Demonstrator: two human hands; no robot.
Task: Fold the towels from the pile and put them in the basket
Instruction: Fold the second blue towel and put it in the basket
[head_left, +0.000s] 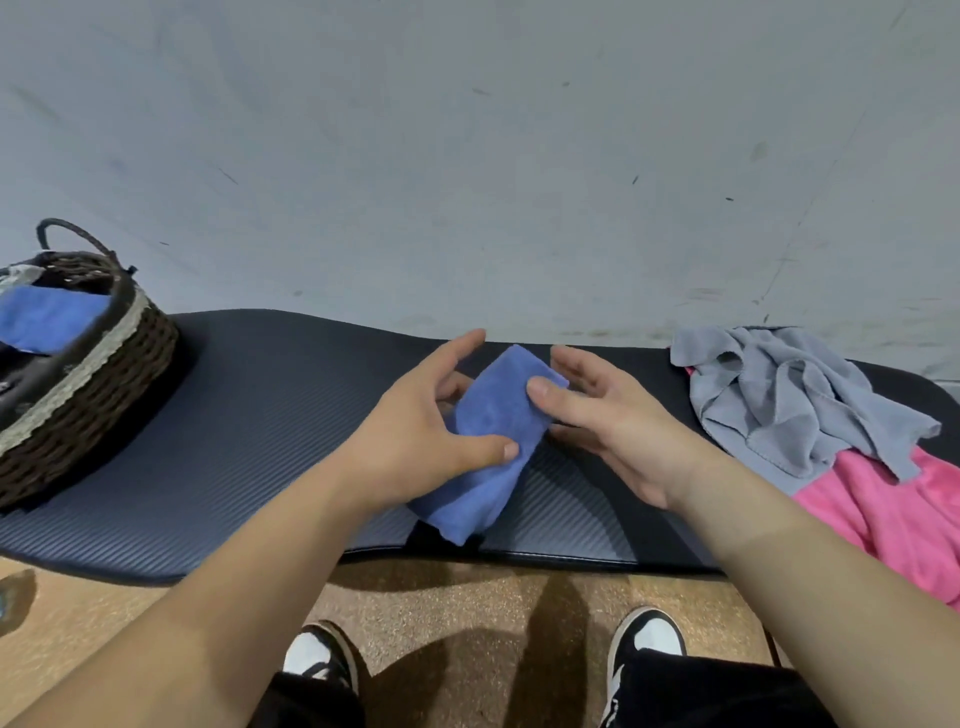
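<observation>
- While both hands close on the folded blue towel (493, 431), the folding of this piece looks finished, so I judge the step in hand to be a last squaring-up before the carry.
- On the left hand (415, 441), the thumb presses the towel's near face. Its fingers (457, 348) reach round the far side, fairly straight and spread, so the cloth is pinched between them.
- On the right hand (613, 421), the thumb lies on the towel's upper part and the lower fingers seem tucked beneath it. The upper fingers (576, 364) stretch loosely past its far corner.
- The towel sits slantwise between the hands over the middle of the dark mat (260, 415). I cannot tell whether its lower end rests on the mat or hangs just clear.
- The next move calls for a swing left to the wicker basket (104, 364), which is well apart at the mat's end. The layers need to stay pinched so the packet does not spring open.
- A second blue towel (47, 317) already lies inside the basket.
- The folded towel is soft, plush and oblong, and should flop where it is unsupported.
- The mat is ribbed foam, and the basket is stiff dark weave with a pale band.
- A crumpled grey towel (795, 400) is draped over a pink towel (893, 509) at the right end, both not yet folded.
</observation>
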